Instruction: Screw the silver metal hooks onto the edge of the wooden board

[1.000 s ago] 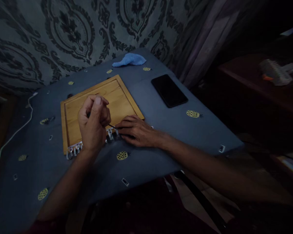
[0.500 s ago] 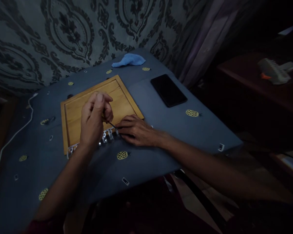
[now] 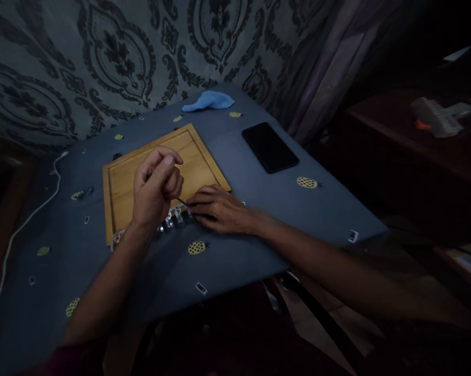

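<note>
A thin dark screwdriver shaft (image 3: 182, 201) slants out of my left hand (image 3: 157, 183), which is a fist closed around its hidden handle. Its tip ends at the near edge of a framed wooden board (image 3: 206, 151). Along that edge runs a silvery metal hook rail (image 3: 177, 213) with several hooks, partly covered by my left wrist. My right hand (image 3: 219, 209) rests over the board's near right corner, its fingers bent around the rail's end beside the screwdriver tip. Exactly what the fingertips pinch there is too dark to see.
A black phone (image 3: 270, 147) and a crumpled blue cloth (image 3: 209, 101) lie on the pineapple-print tablecloth (image 3: 235, 261). A white cable (image 3: 31, 214) runs down the left side. Off to the right, a glue-gun-like tool (image 3: 437, 117) rests on a dark red surface.
My left fist has turned slightly around the screwdriver, and the bit of yellow handle seen before is now hidden. My right hand stays on the rail's end. The view has shifted a little.
</note>
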A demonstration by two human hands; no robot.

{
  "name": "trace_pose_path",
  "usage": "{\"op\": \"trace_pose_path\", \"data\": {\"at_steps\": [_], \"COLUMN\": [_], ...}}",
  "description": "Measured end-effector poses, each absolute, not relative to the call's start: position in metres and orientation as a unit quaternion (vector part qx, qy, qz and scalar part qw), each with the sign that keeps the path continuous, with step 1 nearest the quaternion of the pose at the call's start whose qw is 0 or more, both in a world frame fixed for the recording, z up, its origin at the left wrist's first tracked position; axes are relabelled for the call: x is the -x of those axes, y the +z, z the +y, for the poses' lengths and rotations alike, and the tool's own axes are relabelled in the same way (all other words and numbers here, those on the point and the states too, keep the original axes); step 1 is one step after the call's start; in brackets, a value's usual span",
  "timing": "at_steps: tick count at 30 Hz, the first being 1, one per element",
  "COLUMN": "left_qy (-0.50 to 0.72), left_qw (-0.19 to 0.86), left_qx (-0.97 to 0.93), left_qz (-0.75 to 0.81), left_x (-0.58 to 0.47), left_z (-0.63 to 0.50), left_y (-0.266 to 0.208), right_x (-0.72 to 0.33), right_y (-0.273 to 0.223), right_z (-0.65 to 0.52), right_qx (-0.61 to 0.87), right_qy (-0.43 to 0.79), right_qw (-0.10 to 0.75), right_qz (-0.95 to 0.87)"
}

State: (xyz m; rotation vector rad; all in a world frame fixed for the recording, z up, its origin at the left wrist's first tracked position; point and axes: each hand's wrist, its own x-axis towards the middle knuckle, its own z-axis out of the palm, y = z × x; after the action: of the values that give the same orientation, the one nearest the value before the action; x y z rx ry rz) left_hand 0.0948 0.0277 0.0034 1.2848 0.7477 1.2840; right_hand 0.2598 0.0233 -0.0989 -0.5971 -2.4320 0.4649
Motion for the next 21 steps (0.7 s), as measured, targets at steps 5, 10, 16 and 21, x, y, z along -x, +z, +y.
{"op": "trace_pose_path", "data": {"at_steps": [5,10,16,21], "left_qy": [0.394,0.460,0.578,0.556], "left_qw": [0.643,0.572,0.500,0.536], "left_qx": [-0.595,-0.588,-0.505,-0.523], "left_qz": [0.279,0.340,0.401,0.361], "left_x": [-0.083,-0.091,-0.104,-0.104], "left_z": [0.040,0.037,0.024,0.028], "left_y": [0.007,0.000,-0.009,-0.008], "right_x": [-0.260,-0.260,-0.260,-0.260], "right_y": [-0.099,-0.099,-0.097,-0.097], "right_z": [0.024,0.024,0.024,0.024], "right_qx": [0.226,0.224,0.224,0.226], "right_qy": [0.192,0.190,0.175,0.175], "right_qw": [0.288,0.293,0.290,0.282], "right_qz": [-0.911,-0.910,-0.914,-0.916]}}
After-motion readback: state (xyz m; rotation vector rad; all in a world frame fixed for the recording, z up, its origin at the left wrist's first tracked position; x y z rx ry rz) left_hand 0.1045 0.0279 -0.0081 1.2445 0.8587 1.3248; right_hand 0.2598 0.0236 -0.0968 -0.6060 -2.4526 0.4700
